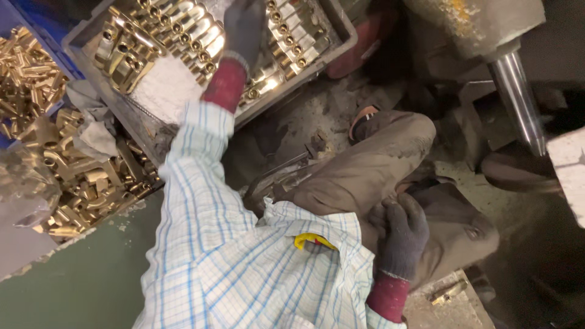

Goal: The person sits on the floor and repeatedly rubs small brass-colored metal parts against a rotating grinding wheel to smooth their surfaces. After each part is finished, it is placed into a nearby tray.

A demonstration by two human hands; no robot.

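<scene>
Seen from above, a person in a blue and white checked shirt sits with knees bent in brown trousers, both hands in dark grey knit gloves with red cuffs. A grey metal tray lies at the top of the view, tilted, packed with rows of shiny brass fittings that look short, tubular and smooth. The left hand reaches up over the middle of this tray, fingers bent down onto the fittings; whether it grips one cannot be told. A patch of white cloth or paper lies at the tray's near edge, just beside the left wrist. At far left a blue crate holds smaller brass pieces, and below it a loose heap of angular brass parts lies with crumpled grey rag. The right hand rests loosely curled on the right thigh, holding nothing, well apart from the tray. A small yellow tag shows on the shirt. A polished steel rod slants down at upper right over a gritty, dirty floor.
</scene>
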